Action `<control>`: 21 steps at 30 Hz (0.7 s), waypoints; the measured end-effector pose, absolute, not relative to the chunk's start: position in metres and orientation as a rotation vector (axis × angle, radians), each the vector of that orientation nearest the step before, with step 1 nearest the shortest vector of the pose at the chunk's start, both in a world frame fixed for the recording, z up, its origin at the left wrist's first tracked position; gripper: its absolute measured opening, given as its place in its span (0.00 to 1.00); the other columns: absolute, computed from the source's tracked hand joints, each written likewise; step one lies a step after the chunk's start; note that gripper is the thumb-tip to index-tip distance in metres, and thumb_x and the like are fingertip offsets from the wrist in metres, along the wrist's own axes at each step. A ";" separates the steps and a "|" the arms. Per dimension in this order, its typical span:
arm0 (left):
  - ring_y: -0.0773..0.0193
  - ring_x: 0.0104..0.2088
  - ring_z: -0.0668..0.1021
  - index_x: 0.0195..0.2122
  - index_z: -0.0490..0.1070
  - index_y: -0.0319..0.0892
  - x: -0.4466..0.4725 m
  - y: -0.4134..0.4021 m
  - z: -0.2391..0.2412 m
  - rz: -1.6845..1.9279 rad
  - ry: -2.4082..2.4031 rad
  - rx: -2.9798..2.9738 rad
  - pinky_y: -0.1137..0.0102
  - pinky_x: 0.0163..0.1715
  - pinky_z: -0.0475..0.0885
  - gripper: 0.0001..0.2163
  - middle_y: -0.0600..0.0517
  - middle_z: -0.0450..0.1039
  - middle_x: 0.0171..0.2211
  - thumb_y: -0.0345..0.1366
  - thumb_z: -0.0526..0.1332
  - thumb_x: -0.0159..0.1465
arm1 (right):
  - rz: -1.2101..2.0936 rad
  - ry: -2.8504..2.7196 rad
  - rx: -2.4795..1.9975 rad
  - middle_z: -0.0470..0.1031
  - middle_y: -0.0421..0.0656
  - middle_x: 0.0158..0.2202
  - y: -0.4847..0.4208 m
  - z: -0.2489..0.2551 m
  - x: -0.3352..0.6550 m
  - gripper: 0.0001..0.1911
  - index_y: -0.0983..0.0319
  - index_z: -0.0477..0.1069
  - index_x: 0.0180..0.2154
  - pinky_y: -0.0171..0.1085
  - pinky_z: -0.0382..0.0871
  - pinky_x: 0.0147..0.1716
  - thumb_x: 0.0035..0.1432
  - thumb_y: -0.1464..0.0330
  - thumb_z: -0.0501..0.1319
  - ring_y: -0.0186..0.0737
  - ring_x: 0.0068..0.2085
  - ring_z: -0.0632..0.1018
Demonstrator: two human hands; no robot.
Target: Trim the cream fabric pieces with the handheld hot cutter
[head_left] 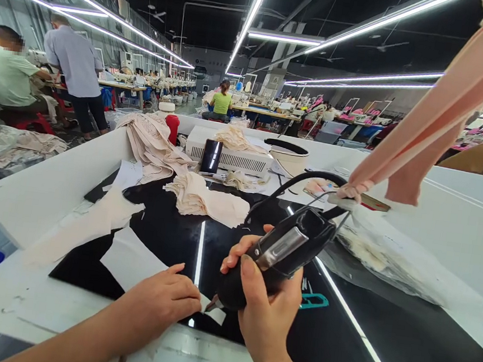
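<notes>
My right hand is wrapped round a black corded hand-held cutter with a metal plate on its side. The cutter's narrow metal tip points down at the end of a white piece of sheet material; whether it touches cannot be made out. My left hand lies flat on that piece, fingers stretched towards the tip. Pink fabric strips hang from above and are knotted near the cutter's rear. Under the work is a glossy black surface.
Stacked cream fabric pieces lie ahead, with a phone against a white vented box behind. A teal object lies right of my right hand, near a clear plastic bag. A white raised wall borders the left.
</notes>
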State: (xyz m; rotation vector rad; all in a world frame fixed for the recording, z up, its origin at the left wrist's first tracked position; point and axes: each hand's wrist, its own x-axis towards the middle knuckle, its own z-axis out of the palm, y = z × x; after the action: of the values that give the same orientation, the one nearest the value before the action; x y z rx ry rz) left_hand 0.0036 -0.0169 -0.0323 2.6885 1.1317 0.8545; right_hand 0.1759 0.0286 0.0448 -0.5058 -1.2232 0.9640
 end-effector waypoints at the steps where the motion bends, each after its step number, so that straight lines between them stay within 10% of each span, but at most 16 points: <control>1: 0.64 0.45 0.80 0.48 0.71 0.42 0.004 -0.017 -0.033 0.860 1.131 2.688 0.53 0.67 0.63 0.10 0.53 0.78 0.45 0.23 0.54 0.74 | 0.961 -1.226 -0.512 0.75 0.35 0.34 0.029 0.046 0.177 0.12 0.51 0.69 0.46 0.32 0.76 0.28 0.63 0.69 0.66 0.31 0.27 0.76; 21: 0.56 0.51 0.78 0.54 0.68 0.37 0.006 -0.029 -0.019 0.823 1.316 2.830 0.61 0.53 0.78 0.15 0.43 0.74 0.50 0.18 0.54 0.69 | 0.874 -1.216 -0.602 0.75 0.36 0.34 0.026 0.044 0.189 0.12 0.52 0.69 0.45 0.34 0.76 0.26 0.61 0.69 0.67 0.34 0.27 0.77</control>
State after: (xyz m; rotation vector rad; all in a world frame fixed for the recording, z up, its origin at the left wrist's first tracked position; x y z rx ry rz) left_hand 0.0059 -0.0294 -0.0192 2.8295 1.3163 0.8233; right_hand 0.1886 0.0259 0.0444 -0.6022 -1.2161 0.8736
